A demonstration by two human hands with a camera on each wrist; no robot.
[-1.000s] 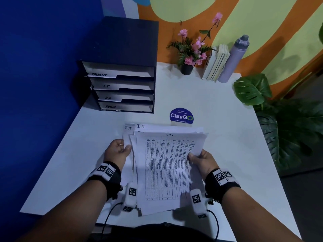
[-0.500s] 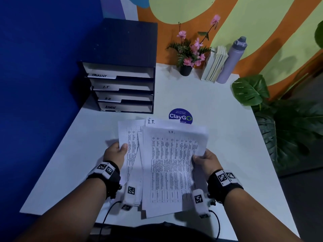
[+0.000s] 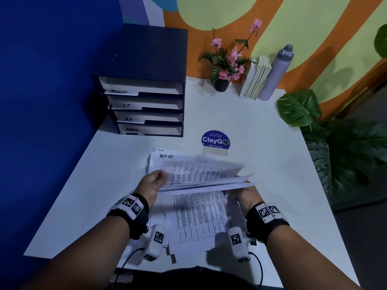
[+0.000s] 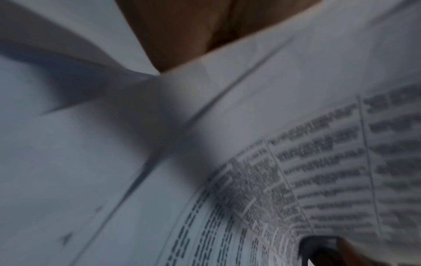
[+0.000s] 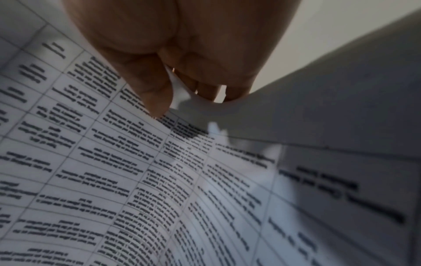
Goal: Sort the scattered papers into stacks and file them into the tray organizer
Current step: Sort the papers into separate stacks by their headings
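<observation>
White desk (image 3: 261,126), blue wall left, orange-green mural behind. Tray organizer (image 3: 144,105) back-left; flower pot (image 3: 221,84), books, bottle at rear. Both hands pinch papers (image 3: 201,174) mid-desk: left hand (image 3: 152,183), right hand (image 3: 247,195) apparently gripping, mostly hidden.

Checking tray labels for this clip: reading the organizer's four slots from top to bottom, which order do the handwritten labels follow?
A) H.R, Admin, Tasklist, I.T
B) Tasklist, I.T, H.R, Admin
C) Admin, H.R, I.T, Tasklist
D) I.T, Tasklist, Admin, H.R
B: in the head view the tray organizer shows Tasklist on its top slot, then I.T, then H.R, with Admin on the bottom slot.
</observation>
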